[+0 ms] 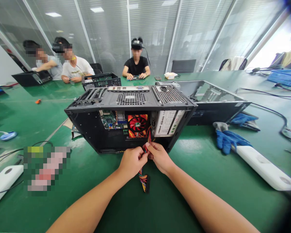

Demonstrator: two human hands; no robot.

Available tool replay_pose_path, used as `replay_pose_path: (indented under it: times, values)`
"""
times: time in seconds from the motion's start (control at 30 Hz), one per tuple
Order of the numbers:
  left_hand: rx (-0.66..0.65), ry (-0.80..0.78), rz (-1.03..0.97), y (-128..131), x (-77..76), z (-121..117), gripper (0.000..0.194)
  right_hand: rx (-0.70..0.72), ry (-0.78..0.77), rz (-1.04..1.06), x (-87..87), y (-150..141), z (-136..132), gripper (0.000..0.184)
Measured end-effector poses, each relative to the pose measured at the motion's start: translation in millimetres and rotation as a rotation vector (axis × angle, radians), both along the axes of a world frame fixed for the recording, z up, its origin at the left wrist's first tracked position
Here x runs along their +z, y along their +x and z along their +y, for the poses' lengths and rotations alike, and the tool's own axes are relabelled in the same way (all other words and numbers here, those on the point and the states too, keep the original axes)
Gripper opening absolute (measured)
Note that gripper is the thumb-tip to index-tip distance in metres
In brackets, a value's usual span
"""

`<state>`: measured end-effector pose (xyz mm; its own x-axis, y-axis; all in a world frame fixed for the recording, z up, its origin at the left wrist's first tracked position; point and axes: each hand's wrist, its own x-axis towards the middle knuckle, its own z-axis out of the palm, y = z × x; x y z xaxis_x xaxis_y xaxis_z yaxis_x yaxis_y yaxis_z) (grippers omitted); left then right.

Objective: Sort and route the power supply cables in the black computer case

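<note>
A black computer case (pixel 92 129) lies before me with its open side facing me. Inside it are a green motherboard (pixel 109 120), a red cooling fan (pixel 137 125) and a power supply with a white label (pixel 168 123). A bundle of coloured power cables (pixel 149 135) comes out of the case. My left hand (pixel 133 160) and my right hand (pixel 159 156) are closed close together on this bundle, just in front of the case. Below my fingers the bundle's end hangs with a long black connector (pixel 147 184).
Behind stands another open case (pixel 218 111) at right. Blue gloves (pixel 230 139) and a white power strip (pixel 264 165) lie on the green table (pixel 194 181). Another white strip (pixel 5 181) is at left. Several people sit across, one in a black shirt (pixel 136 66).
</note>
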<state>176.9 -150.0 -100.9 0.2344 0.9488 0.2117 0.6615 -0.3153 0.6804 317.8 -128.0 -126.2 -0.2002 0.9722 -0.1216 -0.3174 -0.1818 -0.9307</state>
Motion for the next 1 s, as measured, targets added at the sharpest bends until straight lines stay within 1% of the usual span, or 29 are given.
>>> replay_pose_path:
  times: [0.1,0.2,0.4,0.5,0.63,0.7,0.87,1.0]
  values:
    - [-0.006,0.025,0.046,-0.4,0.8,-0.8,0.024,0.006,0.0,0.005,-1.1,0.0,-0.2,0.045]
    - [-0.009,0.026,0.052,0.0,1.2,-1.2,0.023,0.009,-0.002,0.001,-1.9,0.0,-0.1,0.045]
    - [0.012,-0.097,-0.094,1.8,-3.3,0.8,0.024,0.03,-0.022,-0.021,-0.6,1.3,1.4,0.045]
    - [0.022,-0.248,-0.236,2.8,-6.4,1.6,0.023,0.058,-0.036,0.014,1.3,2.3,1.5,0.045]
    - [0.023,-0.532,-0.52,4.8,-6.5,1.1,0.025,0.077,-0.046,0.074,3.1,3.3,0.6,0.044]
    - [0.028,-0.65,-0.632,5.3,-5.4,0.7,0.027,0.086,-0.05,0.09,2.6,3.7,0.3,0.043]
    - [0.024,-0.811,-0.823,1.3,-5.5,2.5,0.029,0.139,-0.053,0.119,-1.0,4.2,1.1,0.041]
    - [-0.01,-0.955,-0.996,-6.5,-7.7,6.2,0.018,0.122,-0.063,0.121,0.9,4.7,0.9,0.042]
